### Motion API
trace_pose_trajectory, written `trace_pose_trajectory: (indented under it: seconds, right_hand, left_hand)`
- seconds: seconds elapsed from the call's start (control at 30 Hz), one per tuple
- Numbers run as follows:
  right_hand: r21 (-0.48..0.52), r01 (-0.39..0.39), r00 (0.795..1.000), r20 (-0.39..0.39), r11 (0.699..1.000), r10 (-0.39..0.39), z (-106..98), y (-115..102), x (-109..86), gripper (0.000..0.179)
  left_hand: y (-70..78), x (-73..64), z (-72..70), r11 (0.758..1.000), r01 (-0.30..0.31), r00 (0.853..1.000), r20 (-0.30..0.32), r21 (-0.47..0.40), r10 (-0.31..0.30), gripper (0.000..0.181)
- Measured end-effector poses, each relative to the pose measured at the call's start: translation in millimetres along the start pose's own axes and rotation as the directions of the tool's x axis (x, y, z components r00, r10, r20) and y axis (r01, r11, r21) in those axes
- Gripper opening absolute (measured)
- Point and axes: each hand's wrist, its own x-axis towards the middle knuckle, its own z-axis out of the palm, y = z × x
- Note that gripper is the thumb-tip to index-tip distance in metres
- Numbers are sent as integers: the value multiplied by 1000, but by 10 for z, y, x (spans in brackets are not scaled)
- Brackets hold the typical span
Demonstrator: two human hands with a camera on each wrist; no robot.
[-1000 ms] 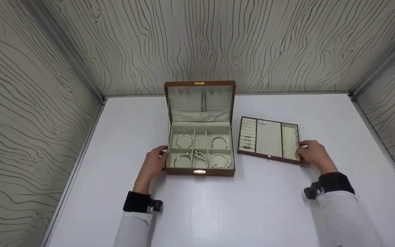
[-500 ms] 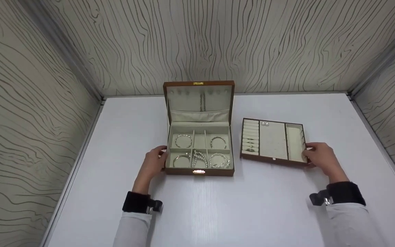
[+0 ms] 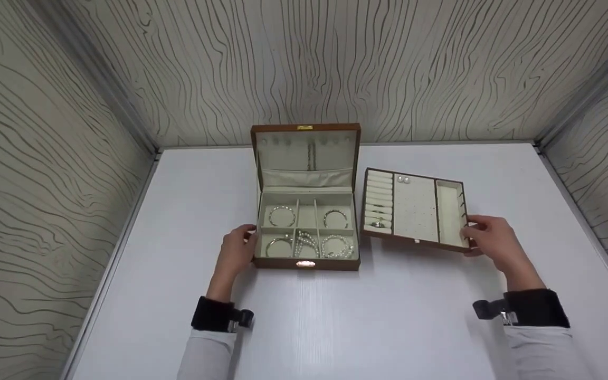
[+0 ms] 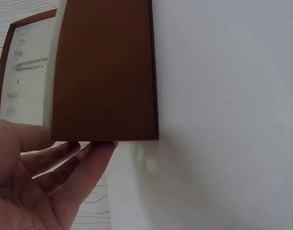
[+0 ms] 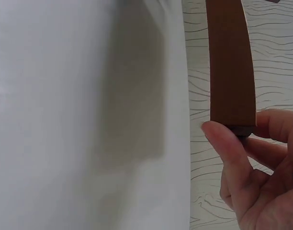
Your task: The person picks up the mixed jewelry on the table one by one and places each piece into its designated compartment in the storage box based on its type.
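A brown jewelry box [image 3: 306, 264] stands with its lid [image 3: 305, 128] raised. Bracelets [image 3: 282, 216] and strings of pearls [image 3: 306, 245] lie in its cream compartments; a necklace [image 3: 311, 157] hangs inside the lid. My left hand [image 3: 236, 253] rests against the box's left side, its fingers [image 4: 86, 175] touching the outer wall from outside. My right hand [image 3: 496, 245] pinches the right end of a jewelry tray [image 3: 415, 211] between thumb and fingers. Above the table, beside the box, the tray is held slightly tilted. It carries rings [image 3: 378, 224] in padded rolls and two pearl earrings [image 3: 404, 180].
The white table [image 3: 304, 322] meets wood-grain patterned panels [image 3: 309, 68] at the back and both sides. A shadow of the tray [image 5: 132, 96] falls on the tabletop in the right wrist view. The tray's left end is close to the box's right wall.
My right hand first drew the tray to the right, then raised it off the table and brought it back left toward the box. The left hand and box stay in place.
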Motion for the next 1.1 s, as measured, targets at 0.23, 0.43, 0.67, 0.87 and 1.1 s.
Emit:
trace_pose_trajectory:
  seconds: [0.23, 0.43, 0.67, 0.87, 1.1]
  right_hand:
    - [16, 32, 999, 8, 999, -33, 58, -144, -81, 54]
    - [19, 26, 1000, 2, 999, -26, 77, -191, -141, 54]
    - [7, 21, 1000, 20, 1000, -21, 105, -255, -217, 56]
    - [5, 24, 999, 47, 1000, -25, 214, -371, -227, 56]
    - [44, 38, 998, 51, 998, -40, 265, -395, -212, 54]
  left_hand:
    - [87, -76, -44, 999, -34, 997, -68, 25, 36, 36]
    - [193, -148, -65, 997, -66, 991, -111, 37, 70, 40]
    - [282, -197, -79, 995, -69, 991, -111, 68, 77, 41]
    - [333, -221, -100, 994, -92, 993, -63, 65, 96, 43]
    - [593, -191, 93, 988, -142, 990, -7, 60, 143, 50]
